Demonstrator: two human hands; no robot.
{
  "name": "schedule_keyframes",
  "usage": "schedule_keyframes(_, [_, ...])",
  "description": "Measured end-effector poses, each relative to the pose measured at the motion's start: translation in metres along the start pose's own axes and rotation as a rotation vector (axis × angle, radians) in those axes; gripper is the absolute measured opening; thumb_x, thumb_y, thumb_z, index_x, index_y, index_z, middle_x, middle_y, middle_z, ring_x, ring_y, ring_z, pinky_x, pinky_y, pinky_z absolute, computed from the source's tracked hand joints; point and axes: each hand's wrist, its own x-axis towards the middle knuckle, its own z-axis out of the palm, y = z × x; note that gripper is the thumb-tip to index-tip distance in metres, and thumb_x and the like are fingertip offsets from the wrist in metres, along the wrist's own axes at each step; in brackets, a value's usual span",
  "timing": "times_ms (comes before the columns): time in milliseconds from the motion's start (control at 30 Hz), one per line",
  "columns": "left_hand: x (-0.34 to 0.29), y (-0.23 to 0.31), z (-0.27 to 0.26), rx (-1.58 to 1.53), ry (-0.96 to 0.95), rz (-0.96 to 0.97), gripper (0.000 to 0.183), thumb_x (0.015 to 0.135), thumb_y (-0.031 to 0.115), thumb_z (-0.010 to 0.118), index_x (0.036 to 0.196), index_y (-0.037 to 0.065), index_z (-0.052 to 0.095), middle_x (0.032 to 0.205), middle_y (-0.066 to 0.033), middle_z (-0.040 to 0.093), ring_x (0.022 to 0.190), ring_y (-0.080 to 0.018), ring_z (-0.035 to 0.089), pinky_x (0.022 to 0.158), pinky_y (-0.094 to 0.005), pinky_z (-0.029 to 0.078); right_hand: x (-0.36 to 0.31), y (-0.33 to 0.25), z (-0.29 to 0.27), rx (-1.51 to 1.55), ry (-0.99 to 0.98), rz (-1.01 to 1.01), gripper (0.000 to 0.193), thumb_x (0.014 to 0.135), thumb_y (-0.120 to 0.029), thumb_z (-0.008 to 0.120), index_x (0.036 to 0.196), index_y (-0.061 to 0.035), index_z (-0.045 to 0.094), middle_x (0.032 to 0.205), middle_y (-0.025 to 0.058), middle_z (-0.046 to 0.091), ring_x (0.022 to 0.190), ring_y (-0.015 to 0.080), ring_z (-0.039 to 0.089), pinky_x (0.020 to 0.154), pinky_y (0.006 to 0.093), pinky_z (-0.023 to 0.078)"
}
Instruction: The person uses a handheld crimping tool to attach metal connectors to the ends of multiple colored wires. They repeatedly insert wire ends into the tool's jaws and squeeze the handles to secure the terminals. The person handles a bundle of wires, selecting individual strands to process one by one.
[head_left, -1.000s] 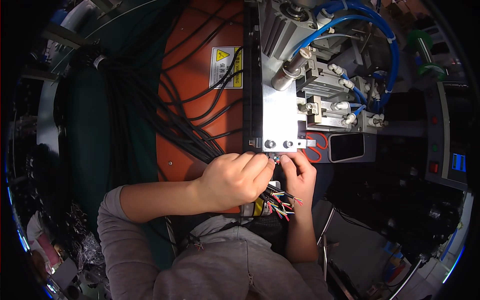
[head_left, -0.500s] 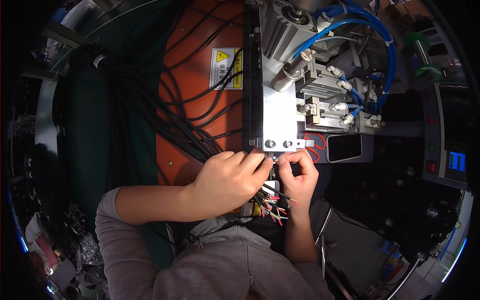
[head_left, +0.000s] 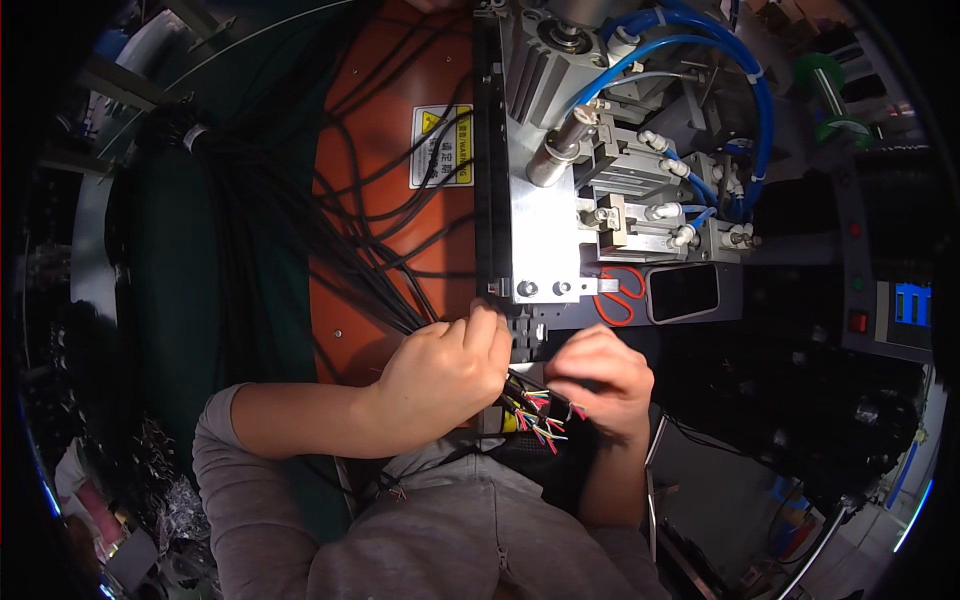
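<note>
My left hand [head_left: 445, 368] is closed just in front of the machine's metal plate [head_left: 545, 235], knuckles up, fingertips near a dark slotted fixture [head_left: 525, 330]. What its fingers pinch is hidden. Black cables [head_left: 385, 270] run under this hand from the upper left. Their stripped ends, with red, white, blue and yellow wires [head_left: 540, 425], come out below it. My right hand [head_left: 605, 380] is right of the fixture, fingers bent and smeared by motion. Its thumb side is close to one cable end with pinkish wires [head_left: 578, 410]; whether it grips that cable does not show.
Red-handled scissors [head_left: 622, 300] and a phone [head_left: 683, 293] lie right of the plate. Pneumatic cylinders [head_left: 640, 170] with blue hoses [head_left: 765, 130] stand behind. An orange panel [head_left: 385, 130] carries a warning label [head_left: 440, 145]. A control box [head_left: 905, 310] is at far right.
My right hand has drawn back from the fixture, down and right toward the cable ends. My left hand has shifted slightly down and left from the plate's front. The view has shifted a little.
</note>
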Motion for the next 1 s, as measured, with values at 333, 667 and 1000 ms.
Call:
schedule_keyframes(333, [0.015,-0.015,0.009,-0.447,0.515,0.182,0.042,0.071,0.027,0.073,0.107,0.006,0.066,0.101,-0.0102,0.063,0.066,-0.0170,0.060,0.053,-0.0273,0.048,-0.002,-0.003,0.023,0.080,0.429,0.138,0.017,0.065,0.008,0.076,0.074,0.0005,0.063,0.072,0.0088,0.064,0.067,0.0163,0.059,0.062,0.0258,0.046])
schedule_keyframes(667, [0.015,-0.014,0.009,-0.565,0.471,0.110,0.017,0.076,0.014,0.066,0.090,0.004,0.064,0.079,-0.0035,0.063,0.063,-0.0145,0.063,0.051,-0.0244,0.047,0.015,-0.022,0.050,0.462,0.669,0.105,0.018,0.068,0.007,0.077,0.079,0.0014,0.064,0.078,0.0108,0.065,0.074,0.0159,0.061,0.064,0.0248,0.047])
schedule_keyframes(1000, [0.014,-0.010,0.005,-0.579,0.388,0.022,0.010,0.078,0.014,0.065,0.077,0.007,0.058,0.071,-0.0018,0.052,0.056,-0.0137,0.055,0.047,-0.0272,0.044,0.015,-0.005,0.037,-0.121,0.488,-0.046,0.019,0.065,0.001,0.079,0.080,-0.0023,0.068,0.077,0.0065,0.064,0.072,0.0198,0.060,0.068,0.0294,0.047])
